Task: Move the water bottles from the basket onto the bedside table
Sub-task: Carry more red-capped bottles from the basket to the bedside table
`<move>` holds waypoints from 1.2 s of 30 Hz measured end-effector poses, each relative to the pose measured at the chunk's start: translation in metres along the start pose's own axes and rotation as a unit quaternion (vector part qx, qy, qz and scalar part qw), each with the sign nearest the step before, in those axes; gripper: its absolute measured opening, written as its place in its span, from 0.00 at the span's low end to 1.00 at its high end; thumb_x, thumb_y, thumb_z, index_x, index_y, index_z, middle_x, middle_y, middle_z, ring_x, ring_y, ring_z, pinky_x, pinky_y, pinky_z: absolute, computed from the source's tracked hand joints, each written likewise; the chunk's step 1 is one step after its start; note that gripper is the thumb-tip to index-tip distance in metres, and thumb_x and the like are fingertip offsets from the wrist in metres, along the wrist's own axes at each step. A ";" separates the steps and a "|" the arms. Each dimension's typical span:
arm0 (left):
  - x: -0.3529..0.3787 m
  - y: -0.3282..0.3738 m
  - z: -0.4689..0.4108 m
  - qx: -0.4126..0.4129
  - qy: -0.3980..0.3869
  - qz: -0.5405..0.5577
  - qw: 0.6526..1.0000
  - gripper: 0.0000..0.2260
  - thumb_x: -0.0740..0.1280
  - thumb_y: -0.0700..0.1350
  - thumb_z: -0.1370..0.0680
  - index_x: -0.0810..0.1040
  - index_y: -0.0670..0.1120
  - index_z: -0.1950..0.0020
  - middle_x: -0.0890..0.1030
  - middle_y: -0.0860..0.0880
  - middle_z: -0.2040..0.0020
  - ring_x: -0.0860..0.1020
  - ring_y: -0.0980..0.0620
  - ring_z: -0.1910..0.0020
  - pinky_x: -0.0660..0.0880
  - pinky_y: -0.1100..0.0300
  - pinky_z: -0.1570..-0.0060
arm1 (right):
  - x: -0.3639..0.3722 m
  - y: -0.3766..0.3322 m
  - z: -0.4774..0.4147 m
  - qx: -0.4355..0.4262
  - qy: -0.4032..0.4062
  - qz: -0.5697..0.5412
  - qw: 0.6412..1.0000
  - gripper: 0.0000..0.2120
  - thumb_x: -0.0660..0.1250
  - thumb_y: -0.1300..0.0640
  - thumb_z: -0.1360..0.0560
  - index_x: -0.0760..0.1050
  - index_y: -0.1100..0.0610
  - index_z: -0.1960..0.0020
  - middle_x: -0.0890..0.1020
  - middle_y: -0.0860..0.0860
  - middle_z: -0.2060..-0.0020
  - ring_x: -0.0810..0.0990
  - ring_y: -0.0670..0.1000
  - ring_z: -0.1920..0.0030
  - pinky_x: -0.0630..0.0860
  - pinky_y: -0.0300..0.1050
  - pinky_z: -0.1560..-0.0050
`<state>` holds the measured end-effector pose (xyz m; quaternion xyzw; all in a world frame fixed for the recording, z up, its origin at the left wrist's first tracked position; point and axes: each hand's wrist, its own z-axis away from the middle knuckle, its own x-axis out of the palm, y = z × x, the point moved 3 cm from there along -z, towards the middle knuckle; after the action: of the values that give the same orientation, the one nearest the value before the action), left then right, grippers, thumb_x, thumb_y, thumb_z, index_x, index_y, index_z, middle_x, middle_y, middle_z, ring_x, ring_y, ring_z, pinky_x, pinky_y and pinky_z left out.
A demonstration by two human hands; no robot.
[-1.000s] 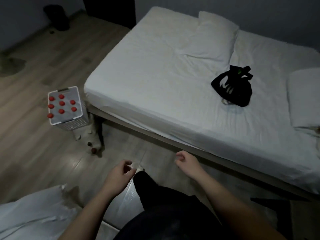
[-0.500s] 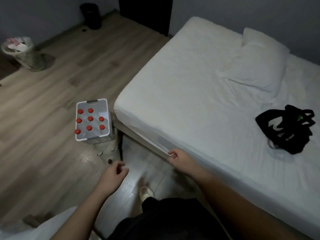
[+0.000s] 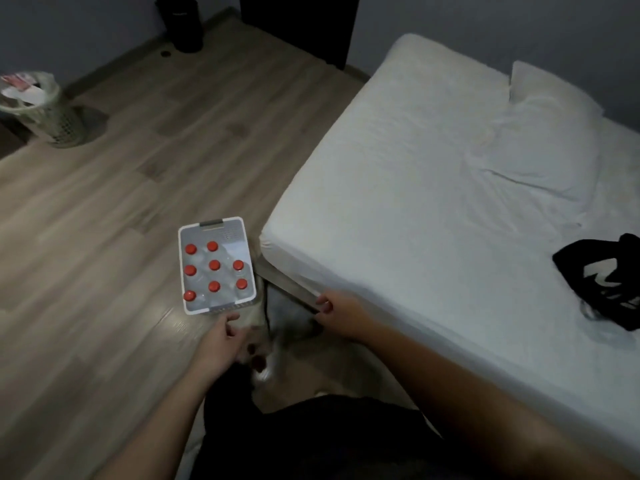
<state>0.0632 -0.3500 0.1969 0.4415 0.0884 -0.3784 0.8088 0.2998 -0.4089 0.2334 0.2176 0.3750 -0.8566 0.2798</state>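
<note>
Floorboards run across the left of the scene, with a wicker bin (image 3: 52, 112) at far left, well apart from the work. Right of it the basket (image 3: 216, 306) stands on the floor just beside the near corner of the bed (image 3: 433, 202), its water bottles (image 3: 214, 265) upright with eight red caps showing, so each can be taken from above. The left hand (image 3: 223, 341) hovers just near of the basket rim, fingers loosely curled, holding nothing; likely it is poised to reach in. The right hand (image 3: 341, 315) is half closed at the bed's edge, empty as far as shows, perhaps for balance. No bedside table is in view.
</note>
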 end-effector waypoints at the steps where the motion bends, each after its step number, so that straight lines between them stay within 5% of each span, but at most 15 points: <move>1: -0.015 -0.004 -0.013 0.000 -0.013 -0.017 1.000 0.16 0.67 0.48 0.24 0.71 0.45 0.39 0.80 0.46 0.55 0.80 0.48 0.57 0.71 0.60 0.60 | 0.007 -0.015 -0.010 0.007 -0.001 -0.015 1.000 0.18 0.65 0.55 0.25 0.72 0.58 0.37 0.79 0.57 0.44 0.77 0.55 0.44 0.73 0.46 0.42; 5: -0.083 -0.017 -0.063 0.003 -0.050 -0.056 0.997 0.18 0.67 0.50 0.25 0.70 0.48 0.37 0.79 0.47 0.46 0.79 0.45 0.51 0.75 0.52 0.48 | 0.034 -0.086 -0.046 0.033 -0.010 -0.017 0.999 0.18 0.65 0.54 0.26 0.71 0.56 0.36 0.79 0.55 0.43 0.78 0.54 0.44 0.73 0.45 0.44; 12: -0.160 -0.021 -0.161 0.002 -0.073 -0.114 0.991 0.19 0.66 0.51 0.24 0.70 0.46 0.36 0.81 0.46 0.52 0.77 0.48 0.56 0.71 0.57 0.57 | 0.069 -0.177 -0.139 0.045 -0.038 -0.023 0.998 0.13 0.62 0.53 0.24 0.73 0.56 0.42 0.80 0.55 0.45 0.79 0.56 0.45 0.74 0.49 0.44; 16: -0.164 -0.035 -0.224 0.015 -0.063 -0.127 0.990 0.19 0.65 0.49 0.23 0.68 0.46 0.35 0.80 0.46 0.52 0.75 0.52 0.59 0.69 0.59 0.60 | 0.094 -0.179 -0.214 0.058 -0.049 -0.022 0.997 0.14 0.61 0.52 0.25 0.71 0.53 0.40 0.80 0.52 0.46 0.79 0.55 0.46 0.75 0.49 0.44; 19: -0.154 -0.047 -0.268 0.039 -0.049 -0.115 0.991 0.13 0.65 0.50 0.23 0.69 0.50 0.40 0.78 0.52 0.57 0.73 0.64 0.66 0.67 0.68 0.69 | 0.114 -0.167 -0.270 0.071 -0.048 -0.011 0.996 0.20 0.61 0.50 0.24 0.66 0.51 0.34 0.77 0.53 0.41 0.77 0.56 0.42 0.74 0.53 0.40; 21: -0.145 -0.059 -0.299 0.048 -0.036 -0.102 0.993 0.16 0.67 0.50 0.24 0.68 0.50 0.38 0.77 0.51 0.55 0.78 0.62 0.62 0.68 0.72 0.68 | 0.128 -0.160 -0.306 0.079 -0.039 -0.015 0.996 0.22 0.60 0.50 0.24 0.63 0.51 0.31 0.75 0.53 0.38 0.76 0.57 0.40 0.74 0.55 0.38; 24: -0.131 -0.084 -0.344 0.038 -0.017 -0.128 0.991 0.26 0.68 0.53 0.26 0.65 0.46 0.32 0.73 0.46 0.40 0.75 0.51 0.45 0.71 0.60 0.54 | 0.145 -0.154 -0.351 0.055 -0.004 -0.024 0.998 0.22 0.60 0.49 0.24 0.61 0.50 0.31 0.74 0.52 0.37 0.75 0.55 0.39 0.73 0.55 0.38; 28: -0.114 -0.095 -0.384 0.049 0.001 -0.184 0.982 0.24 0.66 0.53 0.25 0.63 0.49 0.32 0.71 0.48 0.42 0.70 0.54 0.51 0.68 0.58 0.56 | 0.170 -0.145 -0.395 0.011 0.033 0.045 0.998 0.22 0.61 0.48 0.25 0.62 0.48 0.33 0.74 0.50 0.39 0.74 0.52 0.41 0.72 0.51 0.39; 36: -0.096 -0.108 -0.441 0.077 -0.057 -0.297 0.950 0.14 0.63 0.55 0.26 0.71 0.54 0.42 0.81 0.51 0.53 0.79 0.53 0.59 0.77 0.56 0.59 | 0.185 -0.142 -0.443 0.003 0.015 0.099 0.995 0.20 0.59 0.48 0.22 0.62 0.49 0.32 0.75 0.52 0.43 0.75 0.54 0.44 0.70 0.50 0.43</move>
<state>0.0063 0.0104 -0.0891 0.4341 0.1402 -0.6317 0.6268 0.1425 -0.0491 -0.0769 0.2673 0.3537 -0.8224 0.3566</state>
